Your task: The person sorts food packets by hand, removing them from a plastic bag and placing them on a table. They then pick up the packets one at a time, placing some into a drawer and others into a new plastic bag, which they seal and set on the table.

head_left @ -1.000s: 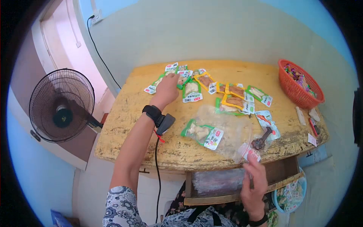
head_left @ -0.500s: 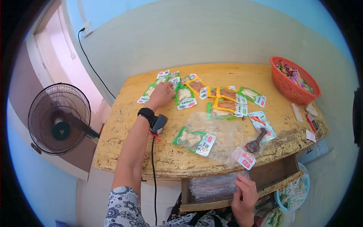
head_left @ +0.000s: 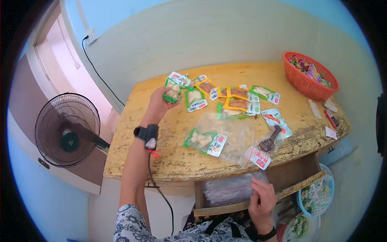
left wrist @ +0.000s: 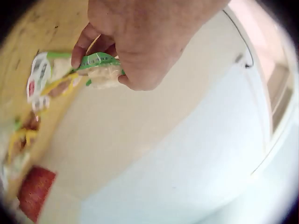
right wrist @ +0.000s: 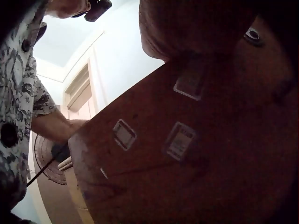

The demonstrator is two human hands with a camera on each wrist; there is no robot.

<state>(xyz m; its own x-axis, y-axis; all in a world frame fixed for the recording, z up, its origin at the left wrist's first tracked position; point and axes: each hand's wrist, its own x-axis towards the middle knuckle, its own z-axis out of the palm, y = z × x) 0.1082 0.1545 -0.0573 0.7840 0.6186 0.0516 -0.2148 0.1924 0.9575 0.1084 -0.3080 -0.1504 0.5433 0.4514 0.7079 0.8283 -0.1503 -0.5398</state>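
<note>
Packet (head_left: 173, 92) in left hand (head_left: 158, 101) | arm (head_left: 135, 177) outstretched | right hand (head_left: 263, 201) near drawer (head_left: 289, 176)

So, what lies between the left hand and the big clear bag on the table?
Bare yellow tabletop: the head view shows nothing lying between the left hand, which holds a green-edged packet, and the clear bag.

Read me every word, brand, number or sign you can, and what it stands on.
No text reads clearly; all is too small or blurred:
Green-edged packet in the left hand: strip lettering.
Front green-edged packet: label characters.
Dark drumstick's packet: red print.
Yellow-edged packets: label print.
Pale stickers, right wrist view: dim markings.
</note>
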